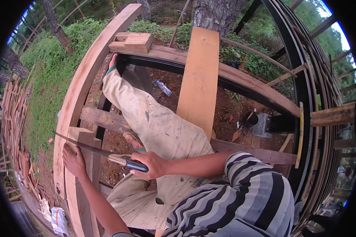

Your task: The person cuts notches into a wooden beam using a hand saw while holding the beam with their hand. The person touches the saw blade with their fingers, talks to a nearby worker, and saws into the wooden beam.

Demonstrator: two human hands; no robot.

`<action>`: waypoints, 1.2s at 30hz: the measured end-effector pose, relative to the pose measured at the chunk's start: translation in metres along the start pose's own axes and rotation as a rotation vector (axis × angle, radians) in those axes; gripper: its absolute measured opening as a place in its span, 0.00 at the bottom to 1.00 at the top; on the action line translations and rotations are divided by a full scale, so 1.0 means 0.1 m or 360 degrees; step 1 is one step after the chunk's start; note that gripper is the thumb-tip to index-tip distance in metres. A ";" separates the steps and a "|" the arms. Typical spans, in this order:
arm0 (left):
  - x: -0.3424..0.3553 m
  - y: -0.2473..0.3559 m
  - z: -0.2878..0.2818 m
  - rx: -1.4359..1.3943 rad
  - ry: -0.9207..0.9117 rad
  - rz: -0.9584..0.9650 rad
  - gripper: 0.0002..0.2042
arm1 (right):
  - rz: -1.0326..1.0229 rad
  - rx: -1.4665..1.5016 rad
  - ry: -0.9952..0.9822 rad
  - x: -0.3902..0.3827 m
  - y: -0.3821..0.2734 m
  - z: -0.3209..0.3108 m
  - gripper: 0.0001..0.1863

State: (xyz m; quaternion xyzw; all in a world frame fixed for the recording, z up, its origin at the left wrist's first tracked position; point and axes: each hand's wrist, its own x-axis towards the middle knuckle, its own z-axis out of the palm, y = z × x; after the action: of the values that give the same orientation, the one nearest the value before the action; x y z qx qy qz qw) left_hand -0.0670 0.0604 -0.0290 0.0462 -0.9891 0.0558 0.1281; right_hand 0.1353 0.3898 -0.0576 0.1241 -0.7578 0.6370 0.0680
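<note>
My right hand (149, 164) is closed round the black handle of a handsaw (94, 149). The saw's long dark blade points left and lies across the upper part of a short wooden beam (81, 136). Just below the blade, my left hand (74, 160) grips this beam, its fingers resting on the wood close to the saw. The beam lies alongside a longer curved-looking timber (73, 94). Whether the teeth have cut into the wood cannot be made out.
A wide plank (199, 75) crosses the far rail (257, 85). Wood blocks (134, 42) sit at the far corner. My legs (158, 122) straddle the frame, sandalled feet among the timbers. Below lie a plastic bottle (163, 88) and a black bucket (249, 119). A yellow level-like bar (300, 134) stands right.
</note>
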 end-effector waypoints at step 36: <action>-0.21 0.12 -0.01 -0.0585 0.0219 -0.0171 0.47 | -0.0118 -0.0277 -0.0145 0.07 -0.21 0.02 0.24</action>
State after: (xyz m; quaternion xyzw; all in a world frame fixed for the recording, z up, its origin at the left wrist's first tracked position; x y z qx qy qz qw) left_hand -0.0474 0.0745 -0.0348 0.0709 -0.9677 -0.1294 0.2045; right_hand 0.1344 0.3837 -0.0366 0.1745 -0.8074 0.5595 0.0677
